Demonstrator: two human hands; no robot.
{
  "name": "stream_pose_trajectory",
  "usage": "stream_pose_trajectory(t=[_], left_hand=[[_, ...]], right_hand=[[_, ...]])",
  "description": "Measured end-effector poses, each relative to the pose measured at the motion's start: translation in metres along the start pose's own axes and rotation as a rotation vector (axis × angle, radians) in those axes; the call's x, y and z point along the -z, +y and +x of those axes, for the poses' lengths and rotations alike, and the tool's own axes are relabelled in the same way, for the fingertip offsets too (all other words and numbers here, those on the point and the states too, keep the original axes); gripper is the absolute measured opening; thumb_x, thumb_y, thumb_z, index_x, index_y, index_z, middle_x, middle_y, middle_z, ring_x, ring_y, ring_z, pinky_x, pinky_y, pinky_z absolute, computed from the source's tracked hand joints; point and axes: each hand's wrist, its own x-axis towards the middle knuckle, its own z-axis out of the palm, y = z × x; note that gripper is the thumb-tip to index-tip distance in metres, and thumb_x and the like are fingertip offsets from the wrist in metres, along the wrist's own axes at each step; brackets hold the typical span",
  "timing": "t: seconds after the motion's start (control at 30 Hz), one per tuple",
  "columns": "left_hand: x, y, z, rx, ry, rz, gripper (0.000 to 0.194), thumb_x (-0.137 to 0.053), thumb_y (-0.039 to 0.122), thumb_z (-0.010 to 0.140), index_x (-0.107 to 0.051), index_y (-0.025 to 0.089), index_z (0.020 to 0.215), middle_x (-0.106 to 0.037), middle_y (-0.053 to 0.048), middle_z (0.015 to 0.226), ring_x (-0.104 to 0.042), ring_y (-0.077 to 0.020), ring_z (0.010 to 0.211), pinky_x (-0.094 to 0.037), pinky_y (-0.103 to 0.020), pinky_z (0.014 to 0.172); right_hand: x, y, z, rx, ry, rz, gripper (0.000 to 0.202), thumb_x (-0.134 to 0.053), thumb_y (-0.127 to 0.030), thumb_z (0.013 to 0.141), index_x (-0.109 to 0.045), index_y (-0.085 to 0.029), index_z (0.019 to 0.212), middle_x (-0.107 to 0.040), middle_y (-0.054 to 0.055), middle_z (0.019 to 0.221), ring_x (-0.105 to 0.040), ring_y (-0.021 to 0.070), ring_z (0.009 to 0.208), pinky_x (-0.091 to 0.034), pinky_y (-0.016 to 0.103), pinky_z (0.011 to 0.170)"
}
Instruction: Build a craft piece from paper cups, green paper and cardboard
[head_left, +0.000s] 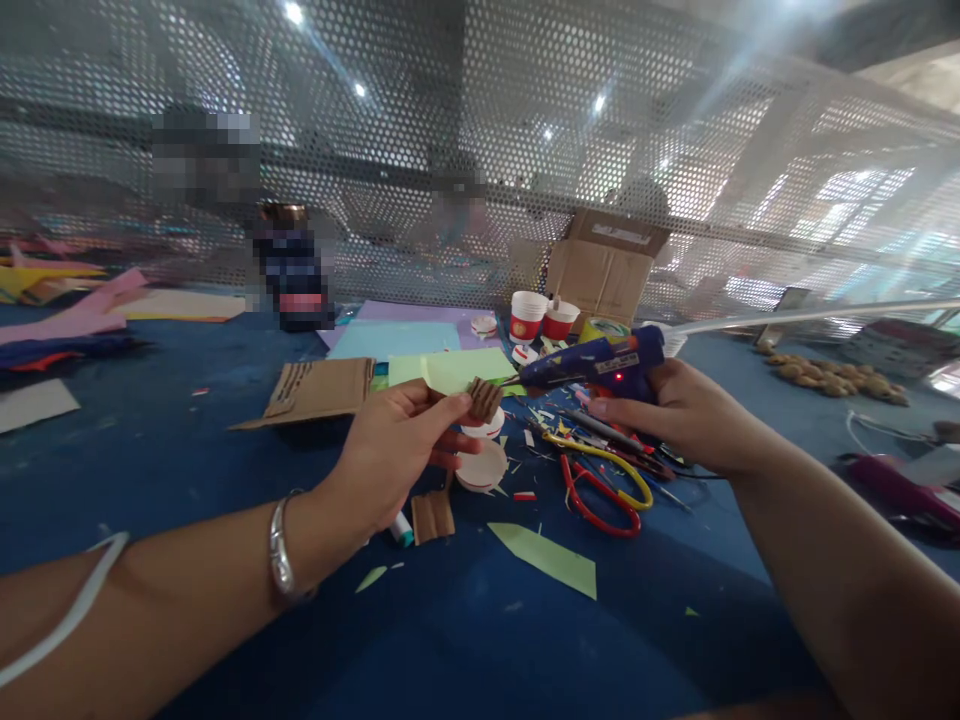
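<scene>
Between the thumb and fingers of my left hand (401, 440) is a small piece of corrugated cardboard (486, 399). My right hand (686, 410) grips a blue glue gun (577, 362) with a small red light on it. The gun points left, its metal tip at the upper right edge of the cardboard piece; whether they touch is hard to tell. Under my left fingers lies a round white paper cup piece (482, 466). A second brown cardboard strip (433, 516) rests on the blue table (315, 650), beside a marker (402, 530).
Red-handled scissors (600, 520) and yellow-handled ones (637, 480) lie below the glue gun. Red-and-white cups (528, 317) and a cardboard box (600, 275) stand behind. A cardboard sheet (319, 388) is at left, a green paper piece (551, 560) in front.
</scene>
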Motion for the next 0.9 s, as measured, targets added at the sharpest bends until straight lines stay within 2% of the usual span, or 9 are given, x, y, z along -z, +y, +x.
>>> stream_pose_trajectory(t=[0.07,0.17,0.4,0.57,0.8,0.9], left_hand=[[0.001,-0.002,0.001,-0.020,-0.012,0.010,0.022,-0.073,0.035,0.084,-0.070,0.014,0.088,-0.079,-0.008,0.089,-0.073,-0.0141,0.061,-0.052,-0.018,0.046],[0.002,-0.004,0.002,-0.047,-0.028,0.036,0.024,-0.073,0.038,0.084,-0.072,0.015,0.092,-0.079,-0.007,0.091,-0.073,-0.0142,0.062,-0.053,-0.018,0.047],[0.000,-0.002,0.000,-0.019,0.007,0.089,0.020,-0.072,0.033,0.083,-0.071,0.014,0.089,-0.078,-0.007,0.083,-0.072,-0.0139,0.058,-0.051,-0.018,0.045],[-0.001,-0.001,-0.001,-0.020,-0.025,0.072,0.019,-0.073,0.034,0.083,-0.072,0.016,0.088,-0.079,-0.007,0.087,-0.072,-0.0129,0.059,-0.050,-0.018,0.046],[-0.002,-0.001,-0.001,-0.029,-0.033,0.075,0.022,-0.076,0.037,0.080,-0.074,0.016,0.087,-0.080,-0.009,0.089,-0.072,-0.0137,0.061,-0.050,-0.019,0.047],[-0.002,-0.001,-0.001,-0.024,-0.024,0.070,0.024,-0.077,0.039,0.078,-0.074,0.016,0.085,-0.080,-0.010,0.091,-0.072,-0.0148,0.061,-0.050,-0.020,0.046]], right_hand=[[-0.002,-0.007,-0.002,-0.053,-0.051,-0.012,0.038,-0.071,-0.054,0.082,-0.073,-0.018,0.092,-0.074,0.005,0.082,-0.065,0.0206,0.072,-0.052,0.030,0.060],[-0.005,-0.019,-0.005,-0.041,-0.098,-0.002,0.034,-0.069,-0.050,0.083,-0.074,-0.018,0.095,-0.077,0.006,0.090,-0.070,0.0237,0.081,-0.055,0.031,0.065],[-0.010,-0.027,-0.006,-0.029,-0.049,-0.086,0.029,-0.066,-0.047,0.083,-0.071,-0.018,0.081,-0.072,0.003,0.070,-0.063,0.0181,0.062,-0.048,0.029,0.052],[-0.011,-0.027,-0.007,0.003,-0.041,-0.111,0.029,-0.066,-0.045,0.083,-0.071,-0.018,0.088,-0.074,0.004,0.078,-0.062,0.0182,0.069,-0.049,0.029,0.057],[-0.012,-0.027,-0.008,0.036,-0.022,-0.192,0.035,-0.064,-0.051,0.082,-0.066,-0.019,0.069,-0.063,0.002,0.061,-0.054,0.0152,0.056,-0.041,0.029,0.049],[-0.012,-0.027,-0.007,0.048,-0.012,-0.204,0.034,-0.063,-0.051,0.083,-0.067,-0.019,0.072,-0.064,0.004,0.063,-0.056,0.0167,0.059,-0.040,0.029,0.049]])
